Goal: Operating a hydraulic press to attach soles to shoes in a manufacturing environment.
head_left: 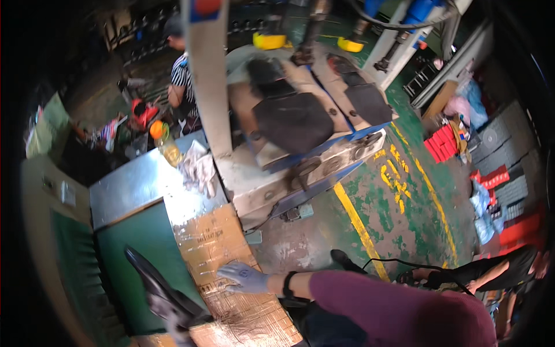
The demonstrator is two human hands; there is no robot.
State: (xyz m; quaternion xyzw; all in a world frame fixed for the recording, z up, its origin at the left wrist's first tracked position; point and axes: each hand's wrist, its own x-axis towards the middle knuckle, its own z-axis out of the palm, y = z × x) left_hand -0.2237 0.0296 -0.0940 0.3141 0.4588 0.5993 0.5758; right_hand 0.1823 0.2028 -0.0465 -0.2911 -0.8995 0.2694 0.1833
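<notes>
A glossy black shoe (159,283) is tilted above the green surface at the lower left, its narrow end pointing up and left. At its lower end my gloved left hand (180,331) grips it, blurred and partly cut off by the lower edge. My right hand (245,279), in a pale grey glove below a black wristband, rests on the brown cardboard (211,237). Its fingers are stretched toward the left and hold nothing. The cardboard covers the right side of the worktable, beside the green surface (141,248).
A large machine (306,173) with dark pads stands ahead. A crumpled cloth (198,169) and an orange-capped bottle (169,149) lie on the metal tabletop (130,191). A person in stripes (184,81) is far left; another in black (491,272) sits at right near red boxes (442,143).
</notes>
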